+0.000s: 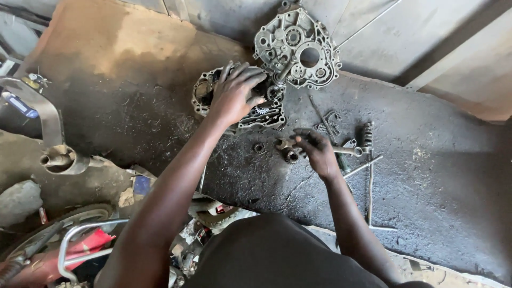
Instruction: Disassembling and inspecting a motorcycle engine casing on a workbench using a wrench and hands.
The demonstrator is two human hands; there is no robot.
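Far left there's a small blue tube-shaped thing [20,104] by a curved metal bracket [45,114]. Left hand [233,95] is spread wide, palm down on the greasy engine case half [240,101] lying on the dark floor. Right hand [319,151] pinches a geared shaft [292,151], fingers nearly closed. The other case half [296,47] leans against the wall.

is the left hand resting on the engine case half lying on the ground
Yes, the left hand lies spread on top of the engine case half.

Single head-worn view, steeply down and close over oily ground [426,176]; no second view
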